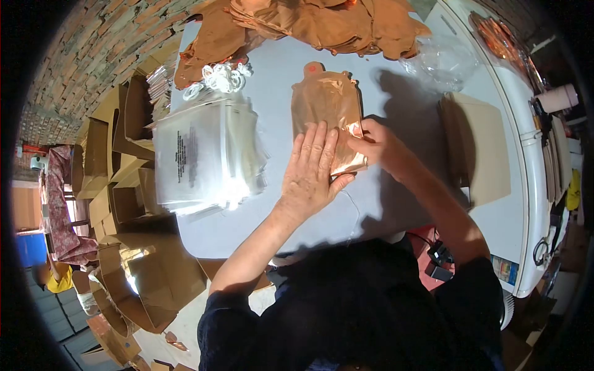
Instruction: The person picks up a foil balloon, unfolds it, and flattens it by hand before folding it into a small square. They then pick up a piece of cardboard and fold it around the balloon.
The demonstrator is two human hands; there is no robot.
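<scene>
Back from the worktop point(204, 238)'s near edge, the left hand point(312, 164) lies flat on copper foil point(325, 102); the right hand point(378, 145) pinches its side. Uneven tugging could crease it.

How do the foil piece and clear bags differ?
The foil piece is coppery; the bag pile is clear, with dark print. The foil piece is narrower than the bag pile. The left hand lies on the foil piece; no hand touches the bag pile. Both are on the table.
</scene>
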